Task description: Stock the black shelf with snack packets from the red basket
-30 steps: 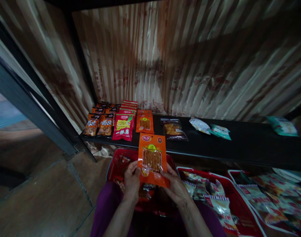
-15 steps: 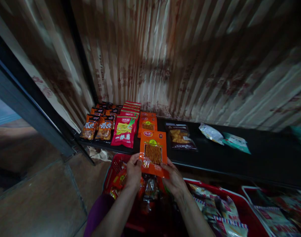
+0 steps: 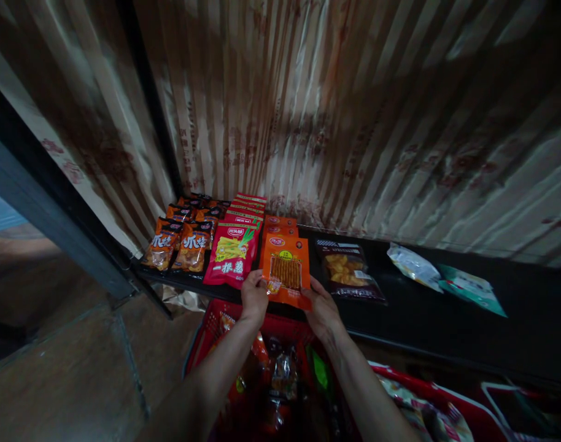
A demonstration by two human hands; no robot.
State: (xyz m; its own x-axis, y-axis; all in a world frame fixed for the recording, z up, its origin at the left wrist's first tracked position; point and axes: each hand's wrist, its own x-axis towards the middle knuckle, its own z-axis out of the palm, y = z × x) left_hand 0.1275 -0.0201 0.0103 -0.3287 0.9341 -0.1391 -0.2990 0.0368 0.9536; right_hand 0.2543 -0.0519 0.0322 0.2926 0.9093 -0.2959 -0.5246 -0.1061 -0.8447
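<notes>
An orange snack packet [image 3: 286, 270] with brown sticks pictured on it is held between both hands at the shelf's front edge. My left hand [image 3: 255, 298] pinches its lower left corner, and my right hand [image 3: 321, 307] grips the lower right one. Behind it, more orange packets [image 3: 280, 224] lie overlapped in a row. Just left are pink-red snack bags [image 3: 229, 255] in a matching row. Beyond those sit several black-and-orange bags [image 3: 191, 245]. To the right of the held packet, a dark purple snack bag [image 3: 349, 270] lies flat.
The black shelf [image 3: 428, 325] runs along a curtain [image 3: 290, 110]. A white packet [image 3: 413, 265] and a teal one [image 3: 471, 288] lie further right. Below, a red basket [image 3: 202, 334] holds mixed snack packets; another red basket [image 3: 464, 408] stands to its right. A metal post [image 3: 54, 202] rises at left.
Both hands have moved the orange packet forward, closer to the orange row on the shelf. The view has shifted slightly, uncovering more of the basket beneath my arms.
</notes>
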